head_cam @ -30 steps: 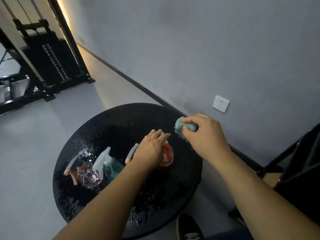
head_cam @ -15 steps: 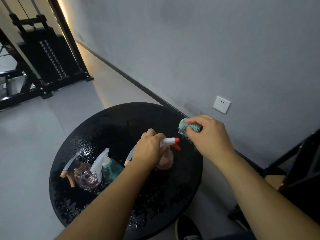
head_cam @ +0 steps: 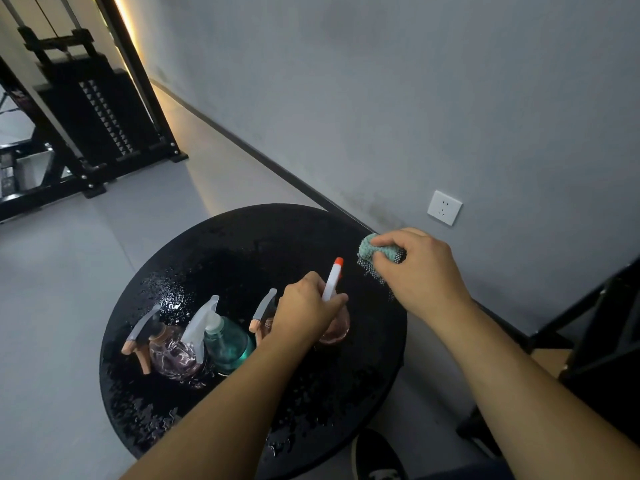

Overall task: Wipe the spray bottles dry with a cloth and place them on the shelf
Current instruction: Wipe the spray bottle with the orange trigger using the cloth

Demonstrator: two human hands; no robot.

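gripping the neck of the pink bottle (head_cam: 334,329), the left hand (head_cam: 304,315) is wrapped tight around it, white nozzle with its orange tip pointing up above the wet round table (head_cam: 242,237). the right hand (head_cam: 422,271) is bunched around the teal cloth (head_cam: 372,251), just beside the nozzle. a good wipe would work downward from the nozzle, the bottle turned as it goes. 3 more bottles stand to the left. grey wall, a socket (head_cam: 444,207), gym equipment (head_cam: 97,112) behind; no shelf is plainly in view.
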